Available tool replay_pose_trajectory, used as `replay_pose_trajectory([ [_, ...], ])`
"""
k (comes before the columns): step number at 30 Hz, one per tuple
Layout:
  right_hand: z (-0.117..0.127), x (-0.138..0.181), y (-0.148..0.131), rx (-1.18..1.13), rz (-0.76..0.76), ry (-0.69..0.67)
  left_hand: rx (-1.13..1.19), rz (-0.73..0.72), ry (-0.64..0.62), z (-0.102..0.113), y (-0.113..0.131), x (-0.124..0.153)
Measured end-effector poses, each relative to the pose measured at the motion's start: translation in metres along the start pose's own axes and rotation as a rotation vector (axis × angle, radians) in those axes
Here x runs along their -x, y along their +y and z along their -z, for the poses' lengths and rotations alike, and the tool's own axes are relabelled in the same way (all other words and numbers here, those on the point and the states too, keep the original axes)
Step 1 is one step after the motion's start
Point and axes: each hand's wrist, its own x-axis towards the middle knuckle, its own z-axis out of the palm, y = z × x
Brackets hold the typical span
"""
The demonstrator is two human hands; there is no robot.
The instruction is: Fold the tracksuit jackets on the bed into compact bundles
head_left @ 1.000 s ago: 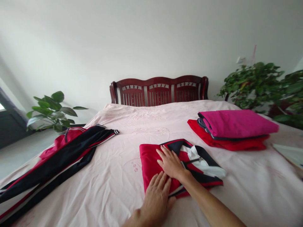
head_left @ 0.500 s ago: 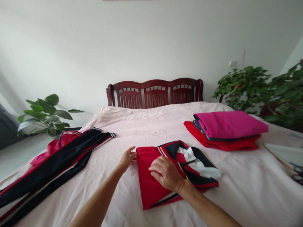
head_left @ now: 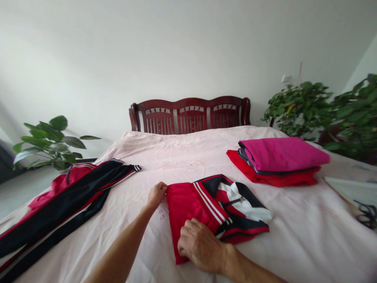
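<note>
A partly folded red, navy and white track jacket lies in front of me on the bed, its white-striped red part at the left and its collar and zip at the right. My left hand pinches the far left corner of the red fabric. On the near part of the jacket rests my right hand, fingers curled down and closed on the cloth by the near left corner. Its fingertips are partly hidden.
Navy track pants with red and white stripes lie at the left over a pinkish-red garment. A stack of folded clothes stands at the right, near black scissors. Behind are a wooden headboard and potted plants.
My left hand has closed on the jacket's far left corner. The right hand has slid toward me from the middle of the jacket to its near edge, and its fingers have curled.
</note>
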Motion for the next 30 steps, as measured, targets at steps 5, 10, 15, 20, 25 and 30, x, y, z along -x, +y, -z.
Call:
replay_pose_trajectory([
  [5,0.0,0.015,-0.005,-0.089,0.036,-0.035,-0.074,0.01,0.066,-0.001,0.004,0.0],
  [10,-0.001,0.016,-0.009,-0.117,-0.006,-0.021,0.026,0.093,0.057,-0.001,0.013,0.001],
  [15,0.025,0.008,0.008,-0.175,-0.167,0.182,0.276,0.146,-0.053,0.004,0.022,0.041],
  [20,0.014,0.006,0.05,-0.04,-0.458,0.232,0.683,0.249,-0.35,-0.003,0.035,0.102],
  [25,-0.008,0.0,0.059,-0.087,-0.59,0.177,0.856,0.273,-0.314,-0.013,0.047,0.12],
  [30,-0.006,-0.02,0.035,-0.446,-0.662,0.254,0.908,0.291,-0.142,0.028,0.048,0.121],
])
